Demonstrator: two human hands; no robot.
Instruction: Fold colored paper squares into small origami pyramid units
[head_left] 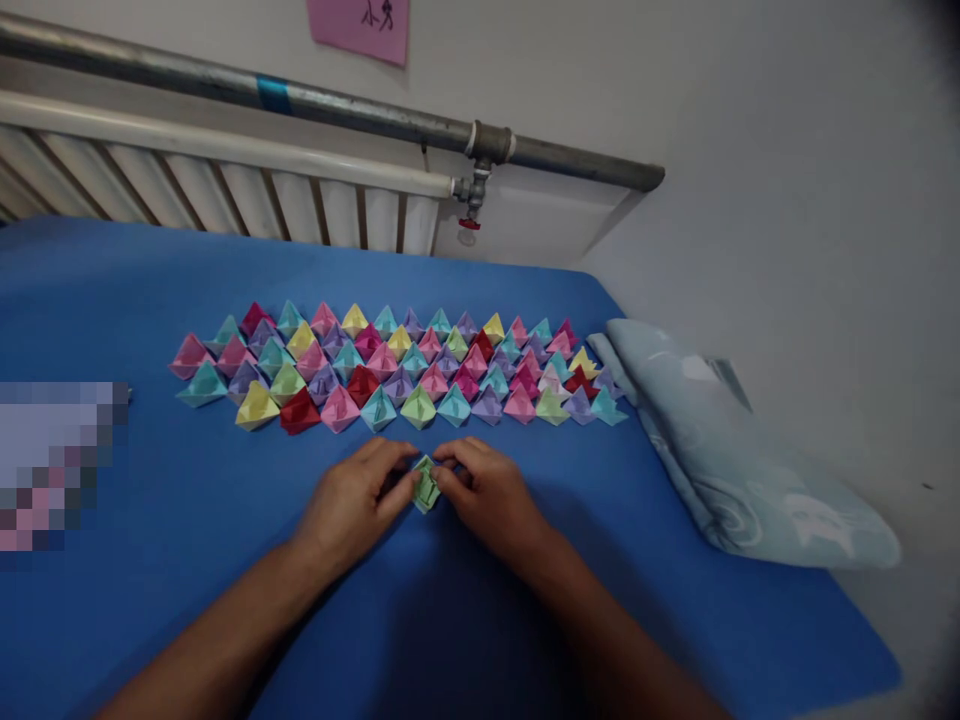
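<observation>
A small green folded paper piece (426, 486) is pinched between my two hands, just in front of the rows of paper boats. My left hand (358, 496) holds its left side with thumb and fingers. On its right side are the thumb and fingers of my right hand (487, 490). Beyond my hands, several folded paper boats (418, 407) in pink, yellow, teal, purple, red and green stand close together in rows on the blue surface (187, 540).
A folded light-blue cloth (720, 450) with white patterns lies at the right edge against the wall. A pixelated patch (52, 450) covers something at the left. Behind the surface are a white radiator (255, 200) and a metal pipe (360, 112) with a red-handled valve.
</observation>
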